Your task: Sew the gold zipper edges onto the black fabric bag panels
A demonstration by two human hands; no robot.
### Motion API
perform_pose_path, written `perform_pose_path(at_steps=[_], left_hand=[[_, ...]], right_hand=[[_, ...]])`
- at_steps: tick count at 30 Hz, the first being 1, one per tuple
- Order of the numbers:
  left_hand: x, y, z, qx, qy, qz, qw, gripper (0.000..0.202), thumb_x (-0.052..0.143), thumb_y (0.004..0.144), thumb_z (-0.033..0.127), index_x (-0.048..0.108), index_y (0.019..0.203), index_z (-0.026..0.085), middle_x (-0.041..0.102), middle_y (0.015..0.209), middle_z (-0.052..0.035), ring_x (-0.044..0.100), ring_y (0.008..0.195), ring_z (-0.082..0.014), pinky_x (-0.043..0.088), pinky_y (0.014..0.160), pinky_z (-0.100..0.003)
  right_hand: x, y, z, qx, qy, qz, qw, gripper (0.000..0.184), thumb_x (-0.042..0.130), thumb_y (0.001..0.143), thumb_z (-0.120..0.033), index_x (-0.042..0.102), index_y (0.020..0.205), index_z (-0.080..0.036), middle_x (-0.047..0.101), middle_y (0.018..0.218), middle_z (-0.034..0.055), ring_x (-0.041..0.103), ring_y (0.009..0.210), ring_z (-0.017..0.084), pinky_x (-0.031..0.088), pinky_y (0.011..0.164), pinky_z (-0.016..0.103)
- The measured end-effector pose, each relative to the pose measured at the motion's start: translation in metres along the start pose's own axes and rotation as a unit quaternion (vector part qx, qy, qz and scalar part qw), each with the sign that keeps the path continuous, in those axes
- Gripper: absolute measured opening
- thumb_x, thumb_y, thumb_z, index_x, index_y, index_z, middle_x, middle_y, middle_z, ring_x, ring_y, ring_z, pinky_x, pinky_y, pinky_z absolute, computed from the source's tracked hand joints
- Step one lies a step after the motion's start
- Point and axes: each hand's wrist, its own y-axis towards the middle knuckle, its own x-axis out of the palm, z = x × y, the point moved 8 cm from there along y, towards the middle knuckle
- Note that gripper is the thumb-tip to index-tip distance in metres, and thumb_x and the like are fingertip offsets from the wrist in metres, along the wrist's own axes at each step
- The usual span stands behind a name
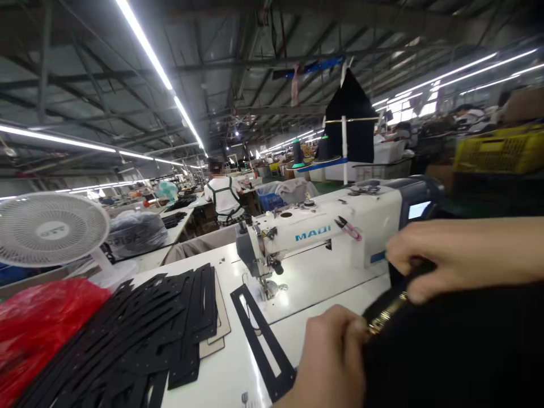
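At the lower right, my left hand pinches one end of a black zipper with shiny gold teeth. My right hand grips the same zipper further up, fingers curled around its black tape. Dark cloth hangs below both hands and fills the lower right corner. A black frame piece with a long slot lies on the white table, left of my left hand. Beyond it stands a white sewing machine, its needle area above the tabletop.
Many black slotted pieces lie piled on the table's left, beside a red plastic bag. A white fan stands behind them. Small pink-handled snips rest on the machine. Another person sits further back.
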Motion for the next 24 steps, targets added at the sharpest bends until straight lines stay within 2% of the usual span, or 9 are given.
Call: perform_pose_path(at_steps=[1,2,4,6,9,11,16,20,24], left_hand=[[0.000,0.002,-0.016,-0.027,-0.022,0.011,0.999,0.025,0.041,0.089,0.038,0.058,0.088,0.020,0.057,0.072,0.0014,0.053,0.066,-0.0137,0.042,0.061,-0.023],[0.001,0.003,-0.034,-0.058,-0.044,0.010,0.997,0.022,0.040,0.089,0.034,0.056,0.087,0.019,0.056,0.070,0.0016,0.053,0.065,-0.0133,0.042,0.061,-0.023],[0.003,0.002,-0.070,-0.113,-0.073,-0.013,0.991,0.012,0.043,0.086,0.024,0.052,0.089,0.017,0.055,0.068,0.0020,0.054,0.062,-0.0123,0.042,0.060,-0.022],[-0.003,-0.002,-0.096,-0.133,-0.071,-0.029,0.988,0.020,0.046,0.081,0.017,0.047,0.101,0.016,0.058,0.074,0.0014,0.055,0.057,-0.0110,0.043,0.058,-0.022],[-0.029,0.000,-0.108,-0.094,0.045,-0.011,0.994,0.039,0.047,0.078,0.013,0.041,0.116,0.016,0.062,0.091,-0.0041,0.061,0.063,-0.0139,0.047,0.065,-0.027],[-0.041,0.008,-0.097,-0.022,0.179,-0.006,0.984,0.045,0.053,0.073,0.012,0.047,0.117,0.019,0.061,0.108,-0.0084,0.062,0.089,-0.0213,0.047,0.081,-0.035],[-0.020,0.025,-0.078,0.176,0.389,-0.059,0.903,0.049,0.053,0.078,0.018,0.049,0.125,0.027,0.041,0.141,-0.0010,0.032,0.131,-0.0287,0.019,0.109,-0.054],[-0.015,0.026,-0.086,0.225,0.445,-0.036,0.866,0.049,0.044,0.083,0.019,0.042,0.132,0.023,0.041,0.140,-0.0015,0.031,0.132,-0.0268,0.002,0.111,-0.057],[-0.029,0.023,-0.088,0.202,0.478,-0.003,0.855,0.046,0.041,0.085,0.024,0.044,0.131,0.015,0.041,0.140,-0.0090,0.033,0.130,-0.0309,-0.001,0.111,-0.058]], right_hand=[[0.014,0.020,-0.003,-0.038,-0.024,-0.085,0.995,0.024,0.075,0.057,-0.037,0.056,0.056,-0.023,0.056,0.062,-0.0018,0.051,0.057,0.012,0.034,0.049,0.025],[0.022,0.039,-0.005,-0.053,-0.061,-0.094,0.992,0.018,0.075,0.059,-0.024,0.056,0.060,-0.022,0.059,0.068,0.0002,0.053,0.065,0.015,0.036,0.055,0.027],[0.050,0.070,-0.019,-0.094,-0.105,-0.039,0.989,0.014,0.066,0.065,-0.007,0.059,0.065,-0.018,0.061,0.077,0.0067,0.055,0.077,0.022,0.036,0.064,0.032],[0.104,0.087,-0.037,-0.119,-0.084,-0.039,0.989,0.014,0.055,0.076,-0.004,0.061,0.075,-0.017,0.062,0.079,0.0073,0.055,0.079,0.021,0.037,0.068,0.033],[0.176,0.096,-0.064,-0.134,-0.039,-0.035,0.990,0.017,0.046,0.084,-0.008,0.060,0.082,-0.018,0.061,0.080,0.0048,0.055,0.075,0.019,0.039,0.066,0.031],[0.196,0.100,-0.075,-0.124,-0.005,-0.014,0.992,0.019,0.042,0.089,-0.012,0.059,0.084,-0.017,0.061,0.083,0.0047,0.055,0.078,0.018,0.041,0.068,0.030],[0.154,0.085,-0.054,-0.068,0.064,0.066,0.994,0.020,0.037,0.092,-0.018,0.056,0.099,-0.015,0.060,0.098,0.0077,0.055,0.094,0.017,0.043,0.084,0.028],[0.110,0.008,0.015,0.114,0.032,0.196,0.973,0.031,0.037,0.089,-0.035,0.056,0.103,-0.015,0.061,0.101,0.0141,0.057,0.095,0.028,0.044,0.084,0.042],[0.146,-0.051,0.064,0.279,0.100,0.084,0.951,0.045,0.040,0.080,-0.054,0.062,0.092,-0.017,0.064,0.073,0.0114,0.061,0.069,0.030,0.048,0.064,0.042]])
